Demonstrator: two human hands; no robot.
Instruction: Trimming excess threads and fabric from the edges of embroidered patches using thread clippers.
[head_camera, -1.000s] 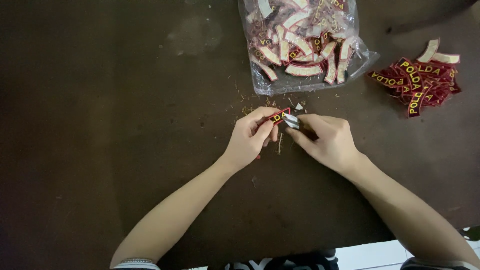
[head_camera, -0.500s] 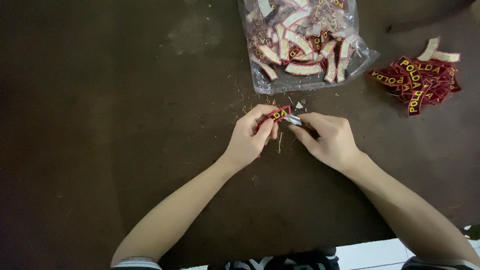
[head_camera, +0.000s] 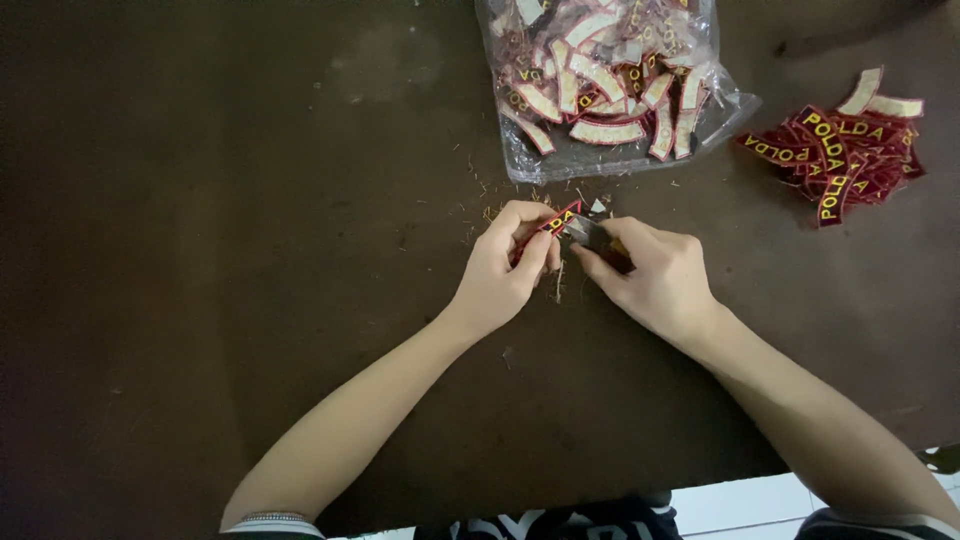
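Patch (head_camera: 556, 220) at frame centre, pinched in left hand (head_camera: 505, 265) fingers; right hand (head_camera: 655, 275) grips small metal cutter (head_camera: 585, 232) against its edge. Best trim close, patch held taut, over worktop (head_camera: 250, 200).

The plastic bag (head_camera: 610, 160) is cut off by the top edge.

Light is dim overall, w/ dark corners, esp. left side of the worktop (head_camera: 200, 250). Soft overhead light, no hard shadows; faint shade under the hands. Glare on the clear plastic bag (head_camera: 610, 150), top centre. Focus ok in the middle; slight softness at the edges. No motion blur.
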